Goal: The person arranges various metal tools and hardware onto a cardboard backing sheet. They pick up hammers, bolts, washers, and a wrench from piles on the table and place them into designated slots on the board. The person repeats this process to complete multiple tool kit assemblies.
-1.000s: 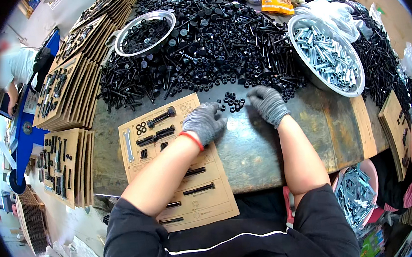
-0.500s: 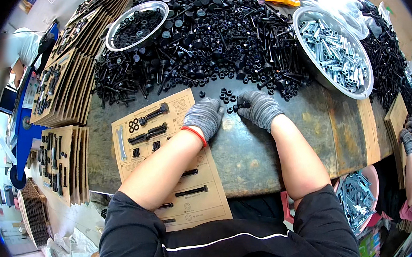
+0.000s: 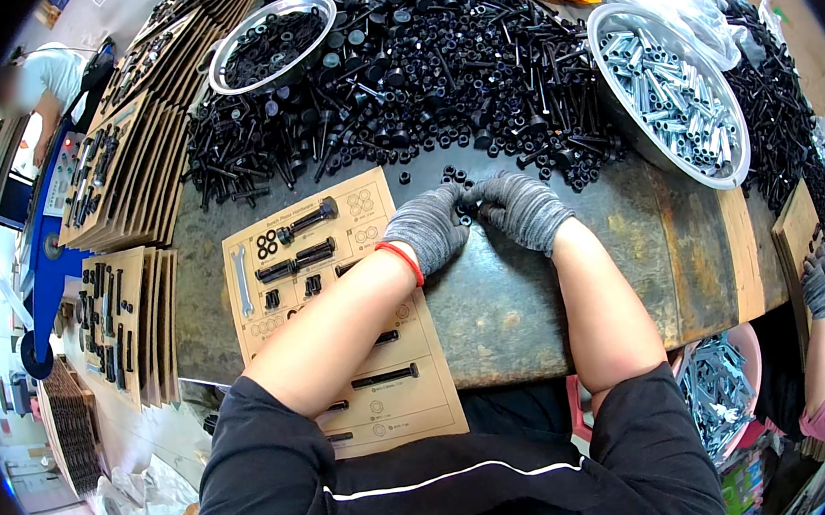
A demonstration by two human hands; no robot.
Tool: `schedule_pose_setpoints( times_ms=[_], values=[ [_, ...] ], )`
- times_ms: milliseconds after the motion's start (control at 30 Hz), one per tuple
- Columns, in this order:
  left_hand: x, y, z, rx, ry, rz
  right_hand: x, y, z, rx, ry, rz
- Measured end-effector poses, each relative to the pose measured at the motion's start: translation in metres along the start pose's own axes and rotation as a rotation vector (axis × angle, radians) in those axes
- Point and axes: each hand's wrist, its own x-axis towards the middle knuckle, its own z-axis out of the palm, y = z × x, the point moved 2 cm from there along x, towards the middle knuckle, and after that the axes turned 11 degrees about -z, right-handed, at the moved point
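Observation:
My left hand [image 3: 428, 228] and my right hand [image 3: 523, 211], both in grey knit gloves, meet over the bench with curled fingers. Between their fingertips is a small cluster of black nuts [image 3: 467, 209], partly hidden by the gloves; both hands are closed on it. More loose nuts [image 3: 451, 173] lie just beyond. Under my left forearm a brown cardboard sheet [image 3: 418, 403] carries black bolts [image 3: 297, 260], several nuts [image 3: 267, 244] and an open-end wrench [image 3: 242, 278]. My forearm covers part of it.
A large heap of black bolts and nuts [image 3: 415, 86] fills the bench's far side. Metal bowls hold small black parts [image 3: 275, 51] and silver sleeves [image 3: 667, 95]. Stacked cardboard sheets [image 3: 119, 188] stand at left. At right, a co-worker's gloved hands [image 3: 819, 280] hold cardboard.
My left hand has moved right, off the cardboard's edge, to meet my right hand at the nuts. My right hand has shifted only slightly.

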Motion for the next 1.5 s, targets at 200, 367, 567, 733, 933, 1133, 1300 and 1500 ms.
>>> schedule_pose_setpoints(
  times_ms=[200, 367, 567, 733, 933, 1133, 1300, 1500],
  values=[
    [0.001, 0.001, 0.007, -0.031, 0.089, -0.013, -0.001, 0.015, -0.004, -0.046, -0.064, 0.115],
    [0.003, -0.002, 0.008, 0.068, 0.11, -0.023, -0.012, 0.002, -0.012, 0.144, -0.071, 0.167],
    [-0.005, 0.014, -0.014, 0.283, -0.044, -0.017, -0.007, -0.004, -0.005, 0.013, -0.105, 0.185],
    [-0.01, -0.051, -0.07, 0.253, 0.318, 0.076, -0.002, -0.012, -0.002, -0.081, -0.118, 0.173],
    [-0.011, -0.108, -0.082, 0.466, 0.364, 0.006, 0.017, -0.028, 0.007, -0.102, -0.175, 0.218],
    [-0.008, -0.131, -0.078, 0.356, 0.406, 0.042, 0.074, -0.075, 0.037, -0.085, -0.016, 0.069],
    [-0.005, -0.129, -0.08, 0.317, 0.365, 0.04, 0.133, -0.068, 0.051, -0.061, -0.182, 0.091],
    [-0.006, -0.13, -0.077, 0.368, 0.44, 0.083, 0.111, -0.085, 0.033, -0.025, -0.062, 0.058]
  ],
)
